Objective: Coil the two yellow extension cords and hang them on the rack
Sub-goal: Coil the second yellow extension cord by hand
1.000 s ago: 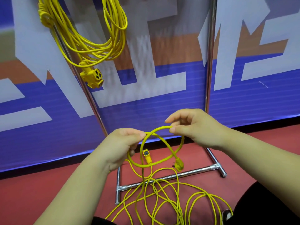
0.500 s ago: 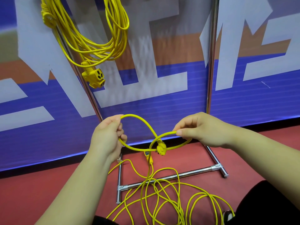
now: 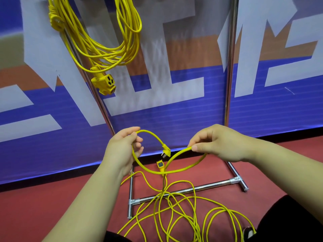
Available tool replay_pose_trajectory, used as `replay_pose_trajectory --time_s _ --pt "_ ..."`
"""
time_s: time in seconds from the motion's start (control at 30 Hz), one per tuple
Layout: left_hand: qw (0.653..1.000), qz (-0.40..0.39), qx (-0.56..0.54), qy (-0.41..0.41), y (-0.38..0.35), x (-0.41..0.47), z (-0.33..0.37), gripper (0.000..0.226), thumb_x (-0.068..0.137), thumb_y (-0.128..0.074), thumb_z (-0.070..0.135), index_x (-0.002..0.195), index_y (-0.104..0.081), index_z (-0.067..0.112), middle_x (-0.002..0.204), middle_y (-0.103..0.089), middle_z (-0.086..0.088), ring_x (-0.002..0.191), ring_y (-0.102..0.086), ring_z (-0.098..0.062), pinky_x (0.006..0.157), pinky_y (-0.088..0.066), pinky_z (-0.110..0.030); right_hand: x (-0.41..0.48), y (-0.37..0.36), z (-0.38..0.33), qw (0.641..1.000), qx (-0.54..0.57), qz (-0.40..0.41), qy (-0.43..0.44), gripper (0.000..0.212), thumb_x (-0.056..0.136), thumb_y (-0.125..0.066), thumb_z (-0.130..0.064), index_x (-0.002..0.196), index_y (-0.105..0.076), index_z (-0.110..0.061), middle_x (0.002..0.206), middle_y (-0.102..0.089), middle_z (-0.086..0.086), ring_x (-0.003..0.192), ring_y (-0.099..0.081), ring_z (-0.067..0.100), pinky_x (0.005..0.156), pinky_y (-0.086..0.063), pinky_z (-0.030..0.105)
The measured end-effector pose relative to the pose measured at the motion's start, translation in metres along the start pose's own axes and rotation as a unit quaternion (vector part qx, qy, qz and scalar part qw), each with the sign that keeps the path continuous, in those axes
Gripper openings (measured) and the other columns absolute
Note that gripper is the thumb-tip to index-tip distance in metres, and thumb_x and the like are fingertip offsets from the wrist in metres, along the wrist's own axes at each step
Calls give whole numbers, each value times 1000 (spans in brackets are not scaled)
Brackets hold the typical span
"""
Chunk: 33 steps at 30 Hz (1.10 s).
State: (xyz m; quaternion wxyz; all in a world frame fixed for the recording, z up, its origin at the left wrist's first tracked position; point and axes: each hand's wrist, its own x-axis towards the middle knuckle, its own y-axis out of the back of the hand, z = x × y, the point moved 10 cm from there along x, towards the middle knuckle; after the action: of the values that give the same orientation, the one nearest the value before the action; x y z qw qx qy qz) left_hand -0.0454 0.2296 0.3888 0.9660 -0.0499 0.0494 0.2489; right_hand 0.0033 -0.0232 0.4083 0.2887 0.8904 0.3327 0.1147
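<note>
My left hand (image 3: 122, 151) curls round the loose cord (image 3: 188, 167) and my right hand (image 3: 218, 144) pinches it between thumb and forefinger. A loop sags between them, with the plug (image 3: 165, 152) dangling in the middle. The rest lies tangled on the floor (image 3: 35, 206) below my hands. The other cord (image 3: 104, 55) hangs coiled on the rack (image 3: 229, 67), up to the left.

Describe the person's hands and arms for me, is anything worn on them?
Both are bare: the left hand and right hand wear no gloves, rings or watch, and no sleeves show on the arms up to the frame edge. The visible nails look short and unpainted.
</note>
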Motion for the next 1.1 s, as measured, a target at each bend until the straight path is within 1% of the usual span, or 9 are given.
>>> replay_pose_trajectory --time_s 0.2,0.3,0.43,0.57,0.67,0.77,0.9,1.0,1.1 --pt "995 -55 78 35 -9 -6 -12 24 96 -60 8 116 -69 19 96 -76 -6 75 -64 -17 72 -52 -31 1 11 4 997 40 65 -5 9 94 -70 -25 89 -77 -23 79 -71 6 69 -60 14 74 -53 38" --pt "991 -84 98 14 -17 -8 -9 28 97 -61 8 123 -64 18 106 -74 -6 71 -65 -14 67 -54 -30 1 16 11 993 68 95 -28 3 92 -72 -24 92 -75 -23 71 -68 3 65 -61 12 66 -51 33" --pt "982 -132 134 -27 -27 -15 -2 26 102 -52 3 126 -53 13 105 -71 -14 53 -56 -17 60 -56 -34 2 4 18 997 20 43 -61 4 89 -74 -18 93 -73 -19 71 -74 1 63 -65 8 64 -51 23" --pt "971 -135 174 -96 -33 -22 14 20 102 -48 2 113 -62 12 101 -74 -7 56 -50 -16 57 -51 -26 2 -7 22 997 -7 1 -82 9 88 -76 -17 92 -70 -11 65 -72 -1 57 -64 6 57 -47 17" --pt "969 -108 181 -131 -31 -23 24 25 101 -46 1 111 -64 14 96 -75 -2 59 -46 -13 54 -43 -18 4 -2 26 993 -62 22 -97 15 86 -78 -29 90 -69 -16 70 -74 -1 63 -69 12 63 -52 25" --pt "962 -125 190 -150 -36 -27 26 24 100 -49 2 111 -65 16 94 -75 0 61 -44 -13 56 -40 -20 5 17 23 987 -84 113 -76 30 83 -79 -42 104 -63 -28 93 -70 -10 75 -64 5 70 -48 22" --pt "958 -141 181 -174 -45 -32 30 26 100 -52 3 110 -68 20 93 -74 -1 63 -45 -14 61 -42 -25 12 -5 10 997 -34 66 -17 41 88 -74 -37 124 -55 -30 119 -62 -13 108 -61 3 97 -49 25" --pt "956 -146 167 -190 -48 -35 34 26 100 -53 3 110 -69 21 92 -74 -3 63 -46 -13 61 -43 -23 17 -23 6 999 -39 36 1 25 95 -66 -26 119 -59 -27 107 -70 -9 99 -67 4 94 -53 29" --pt "963 -137 139 -186 -43 -32 34 27 99 -53 2 110 -70 20 90 -74 -3 61 -46 -13 61 -42 -23 19 -14 4 999 -17 49 -3 10 98 -61 -20 102 -68 -25 86 -74 -1 81 -69 19 86 -56 45"
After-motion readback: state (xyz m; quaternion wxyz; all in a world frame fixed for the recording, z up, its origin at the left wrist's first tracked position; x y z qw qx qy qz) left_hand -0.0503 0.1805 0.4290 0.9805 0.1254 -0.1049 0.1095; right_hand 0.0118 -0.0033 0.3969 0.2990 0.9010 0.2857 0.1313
